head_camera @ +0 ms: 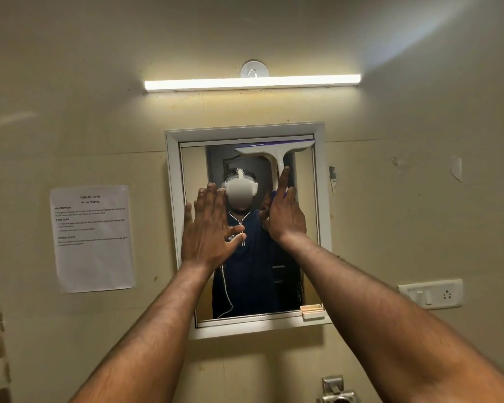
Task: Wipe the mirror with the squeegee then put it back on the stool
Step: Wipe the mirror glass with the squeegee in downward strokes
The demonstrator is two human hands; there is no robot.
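Observation:
A white-framed mirror (173,181) hangs on the beige wall straight ahead. My right hand (284,213) grips the handle of a white squeegee (275,154), index finger stretched up along the handle. The squeegee's blade, edged in purple, lies against the glass at the mirror's top right, just under the frame. My left hand (208,228) is flat and open against the left side of the mirror, fingers together pointing up. The stool is out of view.
A lit tube light (252,82) runs above the mirror. A printed task sheet (92,238) is taped to the wall at the left. A switch and socket plate (431,293) sits at the right. A metal tap fitting (333,388) shows at the bottom.

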